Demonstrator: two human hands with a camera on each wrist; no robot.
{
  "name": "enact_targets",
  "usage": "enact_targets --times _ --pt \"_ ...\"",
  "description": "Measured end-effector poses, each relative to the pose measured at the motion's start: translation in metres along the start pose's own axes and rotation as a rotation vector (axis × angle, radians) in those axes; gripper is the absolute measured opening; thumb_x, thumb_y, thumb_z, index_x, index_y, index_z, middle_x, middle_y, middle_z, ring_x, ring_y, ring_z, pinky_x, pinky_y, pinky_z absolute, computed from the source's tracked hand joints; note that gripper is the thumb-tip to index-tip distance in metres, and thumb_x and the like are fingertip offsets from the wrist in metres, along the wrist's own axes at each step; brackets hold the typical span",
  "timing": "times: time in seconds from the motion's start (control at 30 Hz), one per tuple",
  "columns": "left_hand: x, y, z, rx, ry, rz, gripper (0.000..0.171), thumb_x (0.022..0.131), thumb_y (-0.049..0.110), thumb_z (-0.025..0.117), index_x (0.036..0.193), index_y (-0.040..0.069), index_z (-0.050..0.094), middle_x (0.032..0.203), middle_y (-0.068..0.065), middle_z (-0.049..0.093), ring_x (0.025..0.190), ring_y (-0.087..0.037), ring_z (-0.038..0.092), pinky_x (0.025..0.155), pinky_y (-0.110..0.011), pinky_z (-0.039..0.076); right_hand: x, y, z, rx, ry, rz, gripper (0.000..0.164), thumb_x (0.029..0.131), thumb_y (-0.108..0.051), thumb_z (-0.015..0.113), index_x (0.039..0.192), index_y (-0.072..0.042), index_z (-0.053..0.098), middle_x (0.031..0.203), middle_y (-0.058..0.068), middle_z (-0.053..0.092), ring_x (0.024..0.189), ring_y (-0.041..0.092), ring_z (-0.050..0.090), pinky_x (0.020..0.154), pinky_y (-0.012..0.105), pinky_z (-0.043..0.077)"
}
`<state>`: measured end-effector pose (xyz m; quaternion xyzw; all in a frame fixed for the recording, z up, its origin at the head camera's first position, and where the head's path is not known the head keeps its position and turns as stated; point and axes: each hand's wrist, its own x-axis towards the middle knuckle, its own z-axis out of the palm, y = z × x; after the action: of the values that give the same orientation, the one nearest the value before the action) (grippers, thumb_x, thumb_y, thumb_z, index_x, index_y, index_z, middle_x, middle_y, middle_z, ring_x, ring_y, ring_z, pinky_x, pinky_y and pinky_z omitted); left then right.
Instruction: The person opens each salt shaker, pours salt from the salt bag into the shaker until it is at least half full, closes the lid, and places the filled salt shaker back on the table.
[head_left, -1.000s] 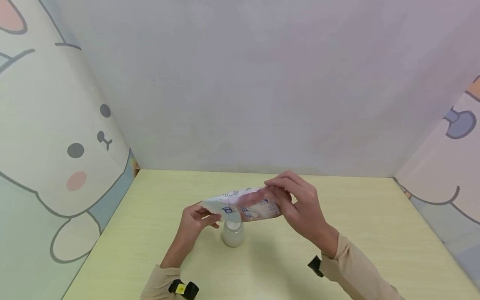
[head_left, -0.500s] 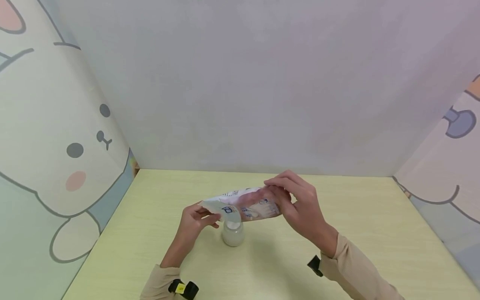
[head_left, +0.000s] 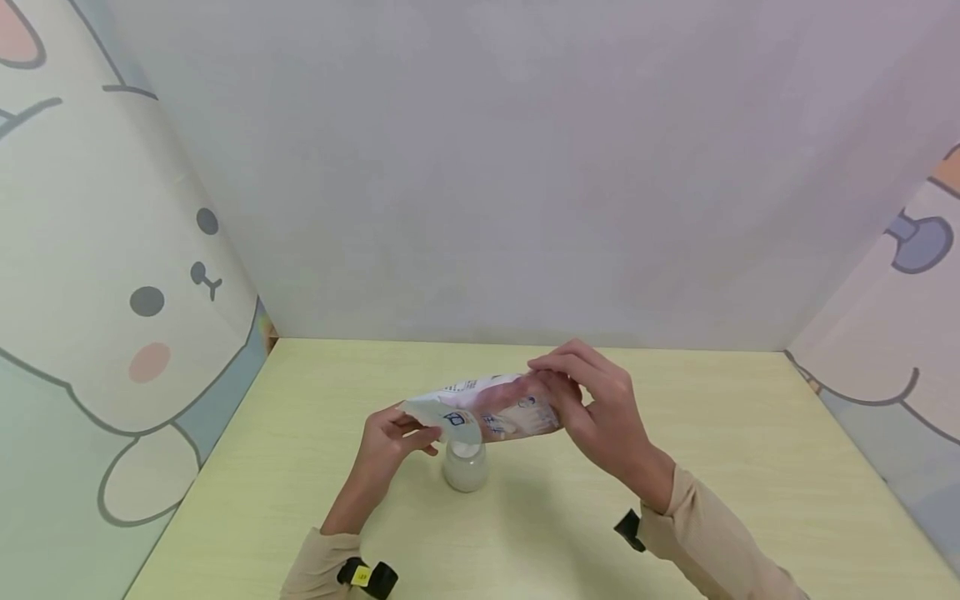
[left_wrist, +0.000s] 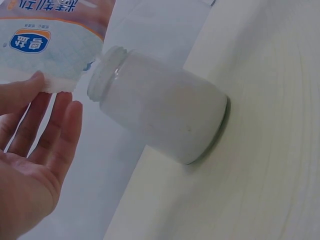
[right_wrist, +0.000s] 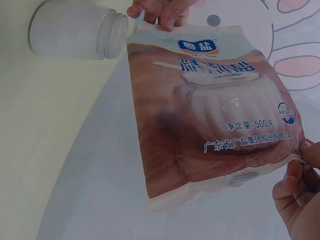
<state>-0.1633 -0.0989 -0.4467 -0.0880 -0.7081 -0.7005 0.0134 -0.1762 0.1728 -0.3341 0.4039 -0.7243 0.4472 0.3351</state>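
Note:
A printed bag of salt (head_left: 517, 412) is held tilted above the table, its left end lower and over a glass jar (head_left: 466, 471). My left hand (head_left: 384, 442) pinches the bag's left edge between thumb and fingers. At the raised right end, my right hand (head_left: 607, 408) pinches a bottom corner, as the right wrist view also shows on the salt bag (right_wrist: 210, 120). Upright and lidless, the jar (left_wrist: 160, 105) looks whitish and full nearly to its neck. A corner of the bag touches or hangs just over its mouth; I cannot tell which.
The jar stands on a pale yellow-green table (head_left: 712, 467). A plain grey-white wall (head_left: 480, 167) rises behind the table. Side panels with cartoon animals (head_left: 172, 250) flank it. Each sleeve carries a black strapped device (head_left: 367, 577) near the wrist.
Both hands and the bag hold nearly the same pose throughout. The head view has shifted very slightly. No flow of salt can be made out.

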Motion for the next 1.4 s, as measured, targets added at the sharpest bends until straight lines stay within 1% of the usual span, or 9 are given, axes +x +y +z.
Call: enact_targets --times 0.2,0.43,0.67,0.93,1.4 --pt "0.0 0.0007 0.0003 -0.002 -0.002 0.01 0.029 0.084 0.007 0.07 0.111 -0.001 0.064 0.102 -0.013 0.066 0.083 -0.032 0.065 0.069 -0.048 0.056 -0.001 0.0003 -0.0008 0.0 0.006 -0.002 0.025 0.078 0.016 0.064 0.093 -0.003 0.07 0.088 0.002 0.063 0.068 0.009 0.049 0.056 0.017 0.038" --pt "0.0004 0.0014 0.0008 0.0 -0.003 0.005 0.029 0.084 0.007 0.071 0.11 -0.001 0.064 0.101 -0.014 0.066 0.082 -0.031 0.065 0.069 -0.048 0.056 -0.0033 0.001 -0.0026 -0.005 0.008 -0.002 0.027 0.077 0.016 0.065 0.094 -0.004 0.07 0.088 0.002 0.063 0.069 0.009 0.049 0.056 0.017 0.038" --pt "0.0009 0.0041 0.0017 0.002 -0.012 0.024 0.028 0.084 0.008 0.071 0.11 0.0 0.064 0.1 -0.014 0.066 0.082 -0.032 0.065 0.068 -0.048 0.056 -0.0067 0.002 -0.0058 -0.014 0.004 0.014 0.031 0.074 0.019 0.067 0.095 -0.004 0.07 0.089 0.003 0.063 0.069 0.009 0.049 0.056 0.017 0.038" --pt "-0.0004 0.0042 0.0031 -0.003 -0.013 0.021 0.03 0.084 0.008 0.071 0.111 0.0 0.064 0.101 -0.013 0.067 0.082 -0.026 0.066 0.068 -0.049 0.056 -0.0033 0.0015 -0.005 -0.008 0.009 -0.008 0.028 0.076 0.017 0.065 0.094 -0.004 0.07 0.089 0.003 0.063 0.069 0.009 0.049 0.056 0.017 0.038" --pt "-0.0021 0.0052 0.0041 -0.006 -0.008 0.014 0.03 0.083 0.006 0.071 0.11 -0.003 0.063 0.098 -0.014 0.066 0.081 -0.025 0.066 0.067 -0.047 0.056 -0.0004 0.0003 -0.0041 0.001 0.011 -0.018 0.026 0.077 0.017 0.064 0.093 -0.003 0.07 0.087 0.002 0.062 0.067 0.008 0.047 0.055 0.016 0.037"
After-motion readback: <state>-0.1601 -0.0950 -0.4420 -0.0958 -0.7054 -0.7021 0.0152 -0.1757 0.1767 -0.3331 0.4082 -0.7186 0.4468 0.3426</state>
